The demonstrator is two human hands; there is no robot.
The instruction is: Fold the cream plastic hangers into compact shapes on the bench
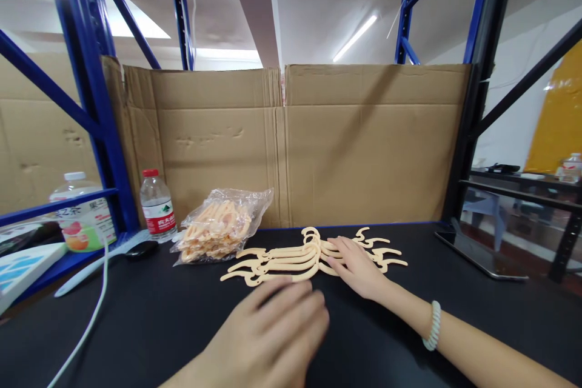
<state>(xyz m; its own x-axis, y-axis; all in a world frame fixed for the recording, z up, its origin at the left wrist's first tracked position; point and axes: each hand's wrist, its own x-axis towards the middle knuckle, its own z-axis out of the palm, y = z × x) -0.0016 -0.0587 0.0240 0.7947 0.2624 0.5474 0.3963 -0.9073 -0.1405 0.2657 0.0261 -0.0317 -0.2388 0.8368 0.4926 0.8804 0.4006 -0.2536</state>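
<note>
Several cream hangers [286, 265] with curved hooks lie flat on the black table, overlapping in a row. My right hand [357, 267] rests on them just right of the hooks, its fingers stretched over the arms. A pale coiled band circles that wrist. Closer to me, my left hand [282, 327] is over the table at the hangers' near edge, blurred by motion. Its fingers are loosely bent with a gap between them, and no object shows in it. Whether it touches the nearest hanger is unclear. Behind and left stands a clear plastic bag [222, 224] of similar cream hangers.
A red-capped water bottle [157, 206] and a larger juice bottle [86, 212] stand at left. A white cable [102, 291] runs down the left side. A dark tablet-like slab [482, 254] lies at right. Cardboard panels [373, 151] and blue rack posts [97, 97] bound the table.
</note>
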